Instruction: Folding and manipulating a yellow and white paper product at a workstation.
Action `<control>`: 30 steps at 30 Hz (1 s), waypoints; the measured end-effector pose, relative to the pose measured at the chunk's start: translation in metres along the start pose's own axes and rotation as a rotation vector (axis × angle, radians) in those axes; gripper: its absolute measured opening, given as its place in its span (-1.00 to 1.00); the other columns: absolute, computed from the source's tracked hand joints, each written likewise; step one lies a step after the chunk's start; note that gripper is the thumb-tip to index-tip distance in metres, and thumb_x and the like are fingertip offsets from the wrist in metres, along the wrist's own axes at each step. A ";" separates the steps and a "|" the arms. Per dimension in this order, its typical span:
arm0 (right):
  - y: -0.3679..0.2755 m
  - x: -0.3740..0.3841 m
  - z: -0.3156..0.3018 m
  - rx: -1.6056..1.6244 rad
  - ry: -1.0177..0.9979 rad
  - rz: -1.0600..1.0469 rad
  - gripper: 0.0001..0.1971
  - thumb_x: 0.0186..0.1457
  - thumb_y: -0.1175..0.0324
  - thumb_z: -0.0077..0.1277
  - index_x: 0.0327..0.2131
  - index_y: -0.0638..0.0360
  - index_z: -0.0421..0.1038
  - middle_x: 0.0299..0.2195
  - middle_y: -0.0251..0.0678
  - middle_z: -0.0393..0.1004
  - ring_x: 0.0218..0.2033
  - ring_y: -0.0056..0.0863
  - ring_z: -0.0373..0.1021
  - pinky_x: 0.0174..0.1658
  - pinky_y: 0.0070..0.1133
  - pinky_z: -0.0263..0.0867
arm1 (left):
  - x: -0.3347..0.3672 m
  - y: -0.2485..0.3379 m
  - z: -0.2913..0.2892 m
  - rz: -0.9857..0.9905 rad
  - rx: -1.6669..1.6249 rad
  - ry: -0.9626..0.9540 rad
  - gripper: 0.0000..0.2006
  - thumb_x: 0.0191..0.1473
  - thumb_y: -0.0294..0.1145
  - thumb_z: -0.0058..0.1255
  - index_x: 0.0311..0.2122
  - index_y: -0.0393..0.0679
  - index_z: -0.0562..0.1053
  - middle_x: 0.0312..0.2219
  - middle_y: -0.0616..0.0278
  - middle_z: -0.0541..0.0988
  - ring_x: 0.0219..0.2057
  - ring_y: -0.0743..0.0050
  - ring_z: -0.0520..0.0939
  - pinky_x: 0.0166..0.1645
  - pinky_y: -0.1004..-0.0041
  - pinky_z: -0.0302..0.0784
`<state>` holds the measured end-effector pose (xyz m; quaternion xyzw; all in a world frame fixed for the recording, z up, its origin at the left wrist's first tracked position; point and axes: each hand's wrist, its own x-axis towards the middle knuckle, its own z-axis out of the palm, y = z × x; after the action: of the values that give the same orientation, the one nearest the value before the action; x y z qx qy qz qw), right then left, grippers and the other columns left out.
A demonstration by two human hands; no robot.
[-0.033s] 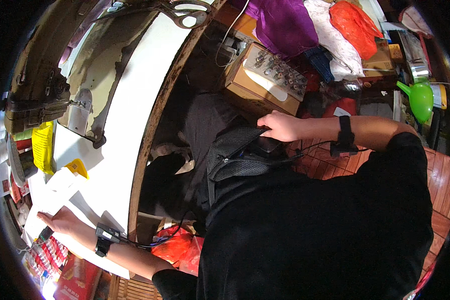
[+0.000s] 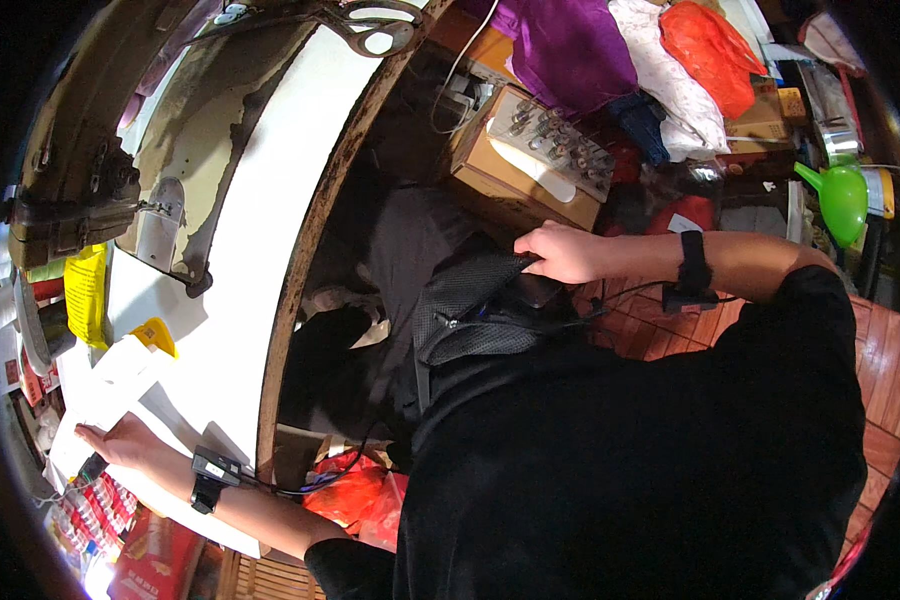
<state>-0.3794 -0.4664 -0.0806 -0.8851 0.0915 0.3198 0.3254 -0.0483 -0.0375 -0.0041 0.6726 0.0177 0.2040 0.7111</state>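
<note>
My right hand is closed on the upper edge of a black mesh waist bag, which lies across my lap. The bag's flap is pulled up and its dark inside partly shows. Stretched out to the left, my left hand lies at the near left end of the white tabletop. Its visible fingers are extended, others in shadow, beside a small dark piece with a thin cord. Just beyond that hand sits a white item with a yellow part. Each wrist wears a black strap with a small device.
An old sewing machine stands at the table's far left, with scissors at the top. A cardboard box holds several spools. Beyond are purple cloth, a red bag and a green funnel. Red bags lie below the table.
</note>
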 end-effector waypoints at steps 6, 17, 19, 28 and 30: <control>-0.012 0.008 -0.014 0.147 -0.061 -0.194 -0.70 0.02 0.45 0.13 -0.14 0.33 0.44 -0.43 0.00 0.51 -0.36 -0.11 0.47 -0.27 -0.30 0.34 | 0.002 -0.003 0.001 -0.006 -0.073 0.052 -0.42 0.27 -0.08 -0.14 0.25 -0.26 0.16 0.24 -0.03 0.20 0.24 0.30 0.23 0.38 0.20 -0.06; -0.017 0.020 -0.013 0.144 -0.077 -0.143 -0.75 0.03 0.45 0.15 -0.19 0.31 0.45 -0.47 0.01 0.48 -0.43 -0.07 0.42 -0.30 -0.34 0.31 | 0.011 -0.017 -0.013 0.043 -0.036 0.024 -0.49 0.18 -0.06 -0.05 0.12 -0.19 0.34 0.11 0.07 0.37 0.13 0.12 0.39 0.23 0.12 0.27; -0.020 0.021 -0.013 0.092 -0.073 -0.158 -0.75 0.03 0.45 0.14 -0.19 0.30 0.45 -0.43 0.01 0.50 -0.40 -0.06 0.44 -0.26 -0.33 0.34 | 0.001 -0.010 -0.008 0.058 0.014 0.010 -0.47 0.19 -0.04 -0.09 0.14 -0.19 0.31 0.13 0.06 0.32 0.15 0.12 0.34 0.25 0.11 0.23; -0.025 0.008 -0.009 -0.035 -0.031 0.019 -0.67 0.09 0.32 0.09 -0.06 0.18 0.39 -0.29 -0.04 0.53 -0.19 -0.03 0.44 -0.10 -0.27 0.36 | -0.013 0.002 0.002 0.101 0.151 -0.054 -0.39 0.25 0.06 -0.27 0.24 -0.18 0.17 0.25 0.02 0.11 0.27 0.10 0.14 0.33 0.10 0.07; -0.029 -0.003 -0.001 -0.043 0.082 0.042 -0.58 0.12 0.18 0.06 -0.04 0.20 0.25 -0.28 -0.01 0.51 -0.28 0.02 0.47 -0.16 -0.23 0.40 | -0.014 0.004 0.002 0.110 0.177 -0.063 -0.37 0.26 0.09 -0.31 0.26 -0.18 0.14 0.28 0.01 0.06 0.29 0.10 0.10 0.35 0.10 0.04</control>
<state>-0.3706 -0.4448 -0.0630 -0.9021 0.1163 0.2919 0.2958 -0.0621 -0.0434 -0.0032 0.7390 -0.0236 0.2189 0.6368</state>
